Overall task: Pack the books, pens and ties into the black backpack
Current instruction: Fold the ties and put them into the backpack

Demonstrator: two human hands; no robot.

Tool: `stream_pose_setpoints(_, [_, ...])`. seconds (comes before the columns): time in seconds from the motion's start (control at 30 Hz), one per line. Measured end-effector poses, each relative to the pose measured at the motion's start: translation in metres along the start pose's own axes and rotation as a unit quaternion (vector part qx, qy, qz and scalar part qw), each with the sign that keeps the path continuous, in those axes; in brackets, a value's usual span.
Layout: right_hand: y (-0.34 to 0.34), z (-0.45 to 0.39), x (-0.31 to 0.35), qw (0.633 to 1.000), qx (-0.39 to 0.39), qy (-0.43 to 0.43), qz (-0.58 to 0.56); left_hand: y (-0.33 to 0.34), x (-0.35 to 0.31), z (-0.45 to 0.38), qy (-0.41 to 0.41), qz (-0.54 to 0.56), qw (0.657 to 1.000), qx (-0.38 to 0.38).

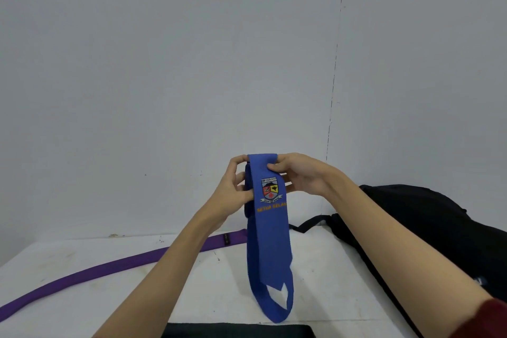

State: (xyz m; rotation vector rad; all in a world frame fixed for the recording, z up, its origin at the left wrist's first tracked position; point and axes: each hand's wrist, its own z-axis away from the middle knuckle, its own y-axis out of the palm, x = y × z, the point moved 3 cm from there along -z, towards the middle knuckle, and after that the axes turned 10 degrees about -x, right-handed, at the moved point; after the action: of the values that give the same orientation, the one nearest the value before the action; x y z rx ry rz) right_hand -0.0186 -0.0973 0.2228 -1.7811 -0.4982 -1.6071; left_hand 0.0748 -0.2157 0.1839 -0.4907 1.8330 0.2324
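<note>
blue fabric tie with a crest (270, 228) hangs folded above the white bench (82, 296), both the left hand (233, 189) and right hand (297, 174) pinching its top, unpacked like the long purple tie (90, 273), near the black backpack (428, 230).

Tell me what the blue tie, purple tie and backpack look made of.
Blue tie: matte woven fabric, likely polyester; it folds softly and bears a stitched or printed crest. Purple tie: similar matte cloth, lying limp on the table. Backpack: black synthetic fabric, probably nylon, slumped with webbing straps.
</note>
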Motion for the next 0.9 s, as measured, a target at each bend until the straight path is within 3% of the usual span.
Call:
stream_pose_setpoints(0.17, [0.003,-0.001,-0.008,0.999,-0.01,0.027,-0.031,0.0,-0.003,-0.004,0.1,-0.095,0.979,-0.153])
stream_pose_setpoints(0.37, [-0.007,0.006,-0.015,0.985,-0.002,0.06,-0.162,-0.014,-0.011,-0.003,0.119,-0.122,0.969,-0.178])
stream_pose_setpoints(0.5, [0.01,0.007,-0.023,0.99,0.041,0.079,-0.111,-0.01,-0.015,-0.007,0.107,-0.142,0.967,-0.181])
stream_pose_setpoints(0.57, [0.018,0.004,-0.027,0.993,0.022,0.069,-0.095,-0.01,-0.016,-0.009,0.099,-0.171,0.964,-0.179])
stream_pose_setpoints(0.7, [0.014,0.001,-0.031,0.999,-0.032,0.04,-0.016,-0.017,-0.012,-0.012,0.055,-0.211,0.971,-0.099])
stream_pose_setpoints(0.83, [0.009,0.007,-0.022,0.999,0.036,0.03,-0.016,-0.028,-0.015,-0.006,-0.047,-0.15,0.986,0.059])
stream_pose_setpoints(0.9, [0.006,0.01,-0.016,0.997,0.058,0.018,-0.055,-0.033,-0.019,-0.007,-0.033,-0.176,0.981,0.076])
